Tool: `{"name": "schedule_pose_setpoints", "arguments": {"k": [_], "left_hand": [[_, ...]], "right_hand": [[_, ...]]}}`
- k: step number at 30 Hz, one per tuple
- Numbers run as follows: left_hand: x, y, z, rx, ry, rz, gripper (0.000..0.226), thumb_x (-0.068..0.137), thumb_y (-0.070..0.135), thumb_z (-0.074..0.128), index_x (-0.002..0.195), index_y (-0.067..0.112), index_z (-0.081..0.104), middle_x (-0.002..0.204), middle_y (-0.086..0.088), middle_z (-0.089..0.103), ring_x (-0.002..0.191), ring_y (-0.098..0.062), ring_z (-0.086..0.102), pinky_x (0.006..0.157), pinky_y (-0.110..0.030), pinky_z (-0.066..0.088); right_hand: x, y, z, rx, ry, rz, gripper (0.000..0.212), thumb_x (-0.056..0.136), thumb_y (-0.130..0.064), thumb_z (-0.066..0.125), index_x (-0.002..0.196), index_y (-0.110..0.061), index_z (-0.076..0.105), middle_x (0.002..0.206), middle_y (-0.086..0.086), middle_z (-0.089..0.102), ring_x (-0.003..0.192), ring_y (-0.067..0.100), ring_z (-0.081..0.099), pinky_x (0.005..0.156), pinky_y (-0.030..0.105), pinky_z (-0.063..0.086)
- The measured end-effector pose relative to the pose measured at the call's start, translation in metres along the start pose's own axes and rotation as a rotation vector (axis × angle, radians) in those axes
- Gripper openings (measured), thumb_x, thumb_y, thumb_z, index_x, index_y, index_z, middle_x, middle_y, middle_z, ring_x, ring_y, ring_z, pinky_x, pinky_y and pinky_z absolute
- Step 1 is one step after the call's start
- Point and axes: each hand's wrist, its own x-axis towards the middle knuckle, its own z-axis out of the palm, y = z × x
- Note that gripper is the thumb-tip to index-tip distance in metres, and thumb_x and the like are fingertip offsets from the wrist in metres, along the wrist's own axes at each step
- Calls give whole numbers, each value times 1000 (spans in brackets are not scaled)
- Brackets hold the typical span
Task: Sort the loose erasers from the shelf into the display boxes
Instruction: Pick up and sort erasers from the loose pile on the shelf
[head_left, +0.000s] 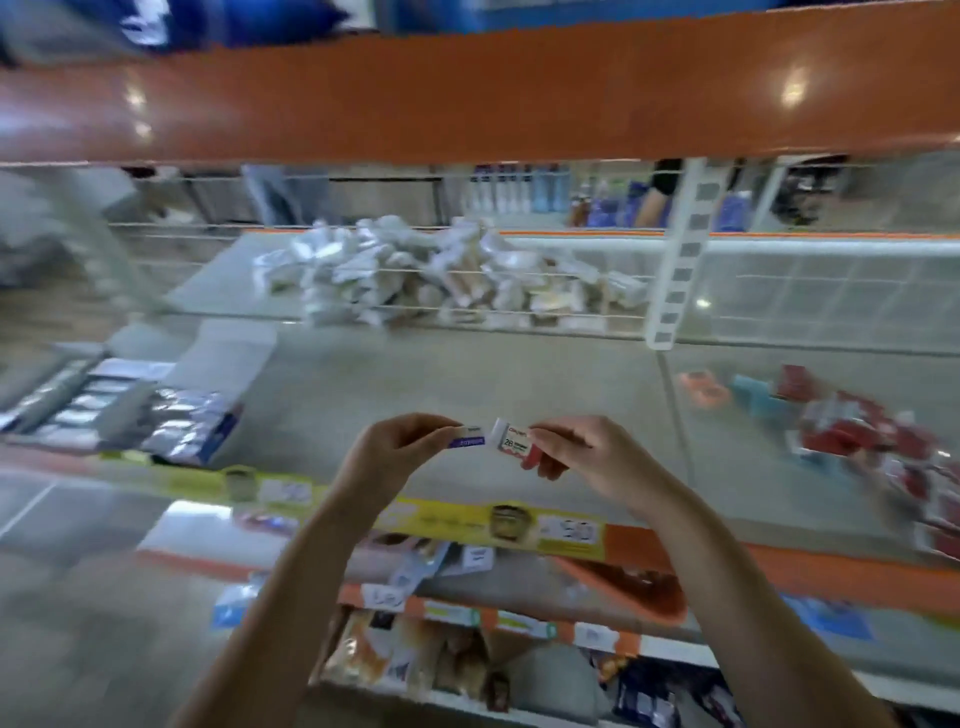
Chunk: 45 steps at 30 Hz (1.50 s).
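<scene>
Now L hand pinches purple-sleeved eraser, R hand pinches "28"-marked eraser.

Pinched in the fingertips of the left hand, the purple-sleeved eraser shows a smooth printed paper band round a matt white body, and the red-sleeved eraser in the fingertips of the right hand has the same paper wrap, faintly glossy. Beyond the fingers, the shelf surface looks like matt, smooth pale painted metal, fenced by thin white-coated wire rails. Left of the fingers stands an open display box of smooth cardboard holding shiny film-wrapped packs, while above them the orange shelf edge is glossy, mirroring ceiling lights.
</scene>
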Motion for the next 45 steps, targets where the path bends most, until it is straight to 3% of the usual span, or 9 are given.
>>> {"name": "schedule_pose_setpoints", "arguments": {"k": [7,15,19,24,29,33,36,39,45], "left_hand": [[-56,-48,-163,52,190,-48,10,85,8,64,92,5,71,57,15,62,52,9,48,53,-6,35],[-86,-95,-308,81,313,-78,15,85,13,65,79,27,69,57,16,60,53,5,44,55,-15,32],[-79,-109,-352,59,345,-75,9,85,14,64,85,20,71,64,15,64,57,5,48,56,-13,35],[-54,-125,-411,63,330,-54,10,86,15,64,87,20,72,69,8,65,59,2,49,57,-14,36],[-12,-135,-479,101,351,-53,9,85,19,66,86,25,73,69,15,67,62,6,53,61,-10,38],[17,-144,-528,135,345,-106,11,85,22,65,92,19,73,84,1,71,71,-8,59,67,-21,42],[36,-152,-558,145,341,-126,9,87,21,63,90,21,71,81,5,69,66,2,58,62,-14,43],[53,-161,-578,138,346,-126,12,88,18,62,94,15,71,78,8,67,60,9,55,56,-6,40],[83,-180,-601,127,223,-117,9,87,17,61,91,20,69,75,12,67,62,11,56,57,-5,41]], "right_hand": [[70,-60,147,46,-141,-98,24,94,-22,52,78,-16,69,66,-6,66,63,6,58,67,18,47],[139,-116,280,-8,-240,-128,18,94,-22,54,84,-22,69,70,-8,68,67,7,57,67,24,44],[173,-140,314,-46,-253,-165,20,94,-12,52,84,-24,64,61,-14,62,58,-4,54,58,8,40],[237,-166,346,-191,-271,-199,16,94,-20,53,90,-28,66,79,1,68,72,9,60,70,25,44],[315,-189,377,-149,-306,-157,14,94,-19,52,98,-21,66,85,1,67,78,11,64,75,18,51],[372,-198,407,-165,-347,-93,16,94,-16,55,104,-10,65,92,9,68,80,16,67,75,20,55],[408,-202,433,-265,-389,-50,11,93,-21,55,98,-22,65,94,1,67,85,13,66,80,27,54],[432,-201,457,-431,-441,-51,10,93,-26,54,98,-26,63,86,-13,62,78,1,60,65,16,44],[451,-193,488,-578,-397,12,17,93,-30,55,105,-21,63,95,-9,61,82,2,57,67,18,44]]}}
